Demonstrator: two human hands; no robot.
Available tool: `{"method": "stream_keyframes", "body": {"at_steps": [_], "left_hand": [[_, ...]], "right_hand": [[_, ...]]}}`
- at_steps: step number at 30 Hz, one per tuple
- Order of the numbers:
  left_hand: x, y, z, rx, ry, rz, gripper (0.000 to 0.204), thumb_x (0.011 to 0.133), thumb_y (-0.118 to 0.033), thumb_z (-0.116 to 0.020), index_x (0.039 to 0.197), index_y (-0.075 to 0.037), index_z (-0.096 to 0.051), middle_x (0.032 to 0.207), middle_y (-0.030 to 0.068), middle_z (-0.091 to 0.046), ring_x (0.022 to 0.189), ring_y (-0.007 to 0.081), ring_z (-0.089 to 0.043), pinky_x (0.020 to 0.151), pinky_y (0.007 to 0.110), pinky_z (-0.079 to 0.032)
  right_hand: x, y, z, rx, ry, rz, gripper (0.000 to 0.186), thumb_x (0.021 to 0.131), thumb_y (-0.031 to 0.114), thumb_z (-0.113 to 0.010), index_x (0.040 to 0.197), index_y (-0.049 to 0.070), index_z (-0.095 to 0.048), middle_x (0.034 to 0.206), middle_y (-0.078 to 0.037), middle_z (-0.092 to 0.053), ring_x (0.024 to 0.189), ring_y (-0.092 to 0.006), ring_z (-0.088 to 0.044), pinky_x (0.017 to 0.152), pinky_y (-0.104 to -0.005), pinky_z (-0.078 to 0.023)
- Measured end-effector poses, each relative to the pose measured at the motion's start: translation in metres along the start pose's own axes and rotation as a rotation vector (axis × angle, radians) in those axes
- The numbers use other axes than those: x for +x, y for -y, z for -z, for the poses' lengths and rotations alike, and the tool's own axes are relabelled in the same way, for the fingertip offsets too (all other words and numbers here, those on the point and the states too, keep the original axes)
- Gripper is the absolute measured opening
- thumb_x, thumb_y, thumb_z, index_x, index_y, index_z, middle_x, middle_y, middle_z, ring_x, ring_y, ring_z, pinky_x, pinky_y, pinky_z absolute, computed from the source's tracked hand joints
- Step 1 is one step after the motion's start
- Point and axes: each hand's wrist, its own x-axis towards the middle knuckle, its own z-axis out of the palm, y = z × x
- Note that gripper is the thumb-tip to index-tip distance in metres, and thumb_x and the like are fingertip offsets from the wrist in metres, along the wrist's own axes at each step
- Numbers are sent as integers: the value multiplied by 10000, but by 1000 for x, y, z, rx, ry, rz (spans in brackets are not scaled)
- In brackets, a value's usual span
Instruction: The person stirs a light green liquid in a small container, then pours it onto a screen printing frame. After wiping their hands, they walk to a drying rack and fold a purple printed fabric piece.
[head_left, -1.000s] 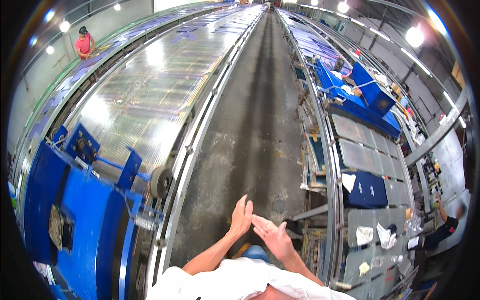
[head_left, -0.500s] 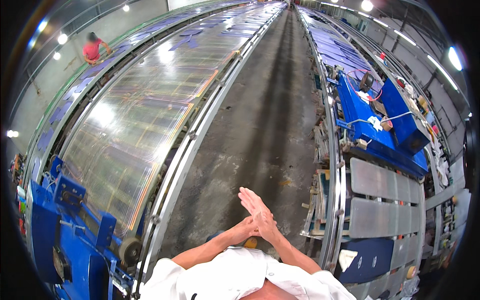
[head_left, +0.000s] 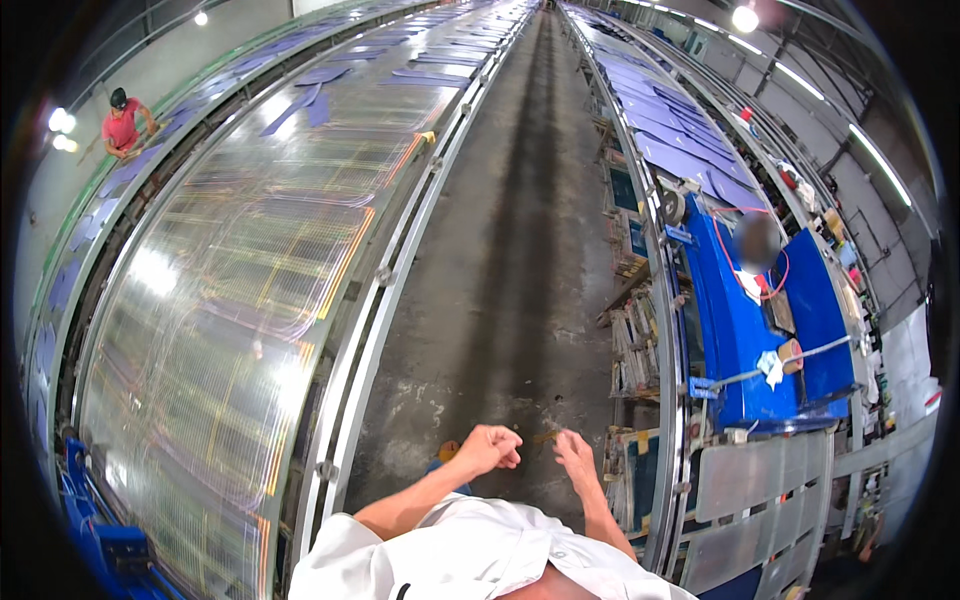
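In the aisle, in front of my white shirt (head_left: 480,545), my two hands are apart and hold nothing that I can make out. My left hand (head_left: 488,450) has its fingers curled in. A short gap to the right is my right hand (head_left: 576,462), raised with its fingers apart and slightly bent. Neither hand touches a table. Nearest on the left runs the metal rail (head_left: 345,435) of a long table (head_left: 225,345), whose shiny surface bears fine coloured lines. On the right, a second rail (head_left: 672,400) edges another long table.
A blue machine carriage (head_left: 735,370) straddles the right table, near grey flat panels (head_left: 745,475). Purple cut pieces (head_left: 665,155) lie farther along. Flat frames (head_left: 635,345) are stacked under its edge. Another blue machine (head_left: 125,550) stands lower left. A person (head_left: 122,128) works at the far left table.
My hands were pressed together and have come apart. I have moved forward along the aisle; the left blue machine has slipped toward the lower edge, and the right blue carriage is nearer.
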Motion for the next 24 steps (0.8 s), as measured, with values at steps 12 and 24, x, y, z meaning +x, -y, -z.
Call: {"method": "stream_keyframes", "body": {"at_steps": [12, 24], "left_hand": [[200, -166, 94, -45, -315, 81, 517, 997, -448, -512, 706, -28, -590, 490, 3, -447, 405, 102, -399, 402, 283, -329], [412, -301, 124, 359, -455, -31, 450, 974, -421, -554, 1138, -9, -631, 1029, 89, -661, 989, 188, -617, 872, 333, -475]], "right_hand": [[175, -161, 74, -524, 94, -784, 569, 889, 386, -662, 1185, -93, -584, 1108, -250, -645, 1007, -337, -626, 851, -422, -487], [613, 161, 87, -306, -9, -160, 406, 910, 371, -617, 1024, -16, -662, 808, -141, -668, 685, -228, -649, 595, -370, -514]]}}
